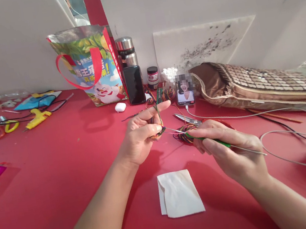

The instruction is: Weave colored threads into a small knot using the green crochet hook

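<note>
My left hand (pixel 141 136) pinches a small dark multicoloured piece of crochet (pixel 158 134) between thumb and fingers. A strand of green yarn (pixel 159 114) runs up from it over my raised index finger. In my right hand (pixel 230 146) is a crochet hook (pixel 200 135) with a green grip, held like a pencil. The hook's thin metal shaft points left, its tip at the edge of the crochet piece. Just behind the hook lies a bundle of multicoloured yarn (pixel 184 134), partly covered by my right hand. Scissors (pixel 189 119) lie beside it, their handles mostly hidden.
A folded white tissue (pixel 180 194) lies in front. At the back stand a printed bag (pixel 95 69), a steel flask (pixel 130 53), a black phone (pixel 134 85) and a lit phone (pixel 184 91) on a cable. A glue gun (pixel 38 118) is left; a brown bag (pixel 253 82) is right.
</note>
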Motion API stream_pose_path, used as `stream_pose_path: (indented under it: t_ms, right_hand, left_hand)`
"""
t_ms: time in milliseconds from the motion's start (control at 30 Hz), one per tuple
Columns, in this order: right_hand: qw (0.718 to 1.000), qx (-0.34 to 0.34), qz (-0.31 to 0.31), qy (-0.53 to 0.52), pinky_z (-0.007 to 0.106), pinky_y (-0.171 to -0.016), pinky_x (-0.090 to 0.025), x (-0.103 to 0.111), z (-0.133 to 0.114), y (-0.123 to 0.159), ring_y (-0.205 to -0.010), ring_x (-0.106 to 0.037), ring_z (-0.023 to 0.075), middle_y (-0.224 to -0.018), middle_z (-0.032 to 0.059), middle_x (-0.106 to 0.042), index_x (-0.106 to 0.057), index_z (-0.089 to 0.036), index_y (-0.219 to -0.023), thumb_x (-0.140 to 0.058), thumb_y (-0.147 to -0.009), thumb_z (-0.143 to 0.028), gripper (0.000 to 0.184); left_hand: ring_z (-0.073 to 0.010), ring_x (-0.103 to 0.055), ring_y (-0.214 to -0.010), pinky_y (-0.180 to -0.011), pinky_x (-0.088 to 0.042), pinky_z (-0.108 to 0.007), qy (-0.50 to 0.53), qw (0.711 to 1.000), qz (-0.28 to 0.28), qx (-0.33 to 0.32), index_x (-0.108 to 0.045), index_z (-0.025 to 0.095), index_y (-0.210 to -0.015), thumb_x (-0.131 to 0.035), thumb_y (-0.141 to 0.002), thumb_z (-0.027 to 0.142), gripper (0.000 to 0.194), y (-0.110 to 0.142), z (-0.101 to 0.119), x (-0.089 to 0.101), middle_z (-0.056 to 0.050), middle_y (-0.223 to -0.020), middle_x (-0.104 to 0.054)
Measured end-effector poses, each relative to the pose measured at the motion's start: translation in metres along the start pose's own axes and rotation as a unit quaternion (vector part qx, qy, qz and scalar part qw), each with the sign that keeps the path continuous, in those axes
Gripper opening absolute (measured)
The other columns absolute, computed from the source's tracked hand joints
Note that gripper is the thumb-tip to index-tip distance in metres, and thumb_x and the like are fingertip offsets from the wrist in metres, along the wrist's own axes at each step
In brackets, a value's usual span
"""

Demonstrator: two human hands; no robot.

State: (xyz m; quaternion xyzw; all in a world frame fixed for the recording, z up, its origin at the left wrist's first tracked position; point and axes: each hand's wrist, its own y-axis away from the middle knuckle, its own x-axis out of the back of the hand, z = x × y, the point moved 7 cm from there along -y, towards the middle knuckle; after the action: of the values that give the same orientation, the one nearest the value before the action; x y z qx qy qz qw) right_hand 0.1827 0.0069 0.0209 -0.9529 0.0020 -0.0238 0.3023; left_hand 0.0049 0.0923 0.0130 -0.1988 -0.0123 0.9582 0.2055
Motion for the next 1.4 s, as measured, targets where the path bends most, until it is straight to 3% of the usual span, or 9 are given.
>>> stream_pose_path:
  t_ms: [167, 533, 767, 1233, 1400]
  right_hand:
    - [0.998, -0.047, -0.01, -0.038, 0.033, -0.059, -0.05, 0.006, 0.008, 0.001, -0.071, -0.063, 0.0178, -0.084, 0.0055, -0.073, -0.089, -0.031, -0.115, -0.071, -0.102, -0.021, 0.024]
    - [0.996, -0.066, -0.026, -0.061, 0.032, -0.061, -0.048, 0.009, 0.01, -0.001, -0.071, -0.062, 0.017, -0.079, 0.0044, -0.071, -0.091, -0.03, -0.112, -0.072, -0.101, -0.019, 0.024]
    - [0.991, -0.098, -0.03, -0.081, 0.03, -0.062, -0.047, 0.01, 0.014, -0.003, -0.07, -0.06, 0.0147, -0.077, 0.0028, -0.07, -0.091, -0.032, -0.107, -0.072, -0.099, -0.018, 0.025]
    - [0.987, -0.122, -0.025, -0.105, 0.03, -0.061, -0.046, 0.011, 0.016, -0.004, -0.067, -0.058, 0.0148, -0.073, 0.0036, -0.068, -0.092, -0.03, -0.102, -0.073, -0.096, -0.018, 0.023]
    - [0.979, -0.134, -0.022, -0.152, 0.028, -0.056, -0.043, 0.011, 0.017, -0.008, -0.062, -0.054, 0.0133, -0.067, 0.0049, -0.065, -0.093, -0.024, -0.096, -0.073, -0.091, -0.016, 0.022]
  left_hand:
    - [-0.0087, -0.033, -0.055, -0.05, -0.02, -0.029, 0.012, 0.999, -0.036, 0.033, -0.09, 0.024, -0.097, -0.077, -0.064, 0.022, 0.035, 0.0, -0.005, -0.002, 0.002, -0.065, -0.049]
    - [-0.0072, -0.033, -0.053, -0.045, -0.018, -0.026, 0.033, 0.994, -0.085, 0.066, -0.091, 0.021, -0.1, -0.077, -0.063, 0.021, 0.039, 0.001, -0.009, -0.006, 0.002, -0.062, -0.05]
    - [-0.006, -0.032, -0.051, -0.042, -0.015, -0.023, 0.034, 0.99, -0.079, 0.112, -0.091, 0.019, -0.101, -0.077, -0.062, 0.02, 0.041, 0.003, -0.014, -0.006, 0.002, -0.062, -0.051]
    - [-0.005, -0.032, -0.049, -0.042, -0.014, -0.022, 0.048, 0.987, -0.09, 0.124, -0.091, 0.02, -0.101, -0.077, -0.063, 0.02, 0.04, 0.004, -0.02, -0.006, 0.002, -0.061, -0.05]
    - [-0.006, -0.031, -0.051, -0.042, -0.016, -0.023, 0.055, 0.984, -0.108, 0.127, -0.091, 0.019, -0.101, -0.078, -0.064, 0.019, 0.039, 0.004, -0.02, -0.009, 0.002, -0.063, -0.05]
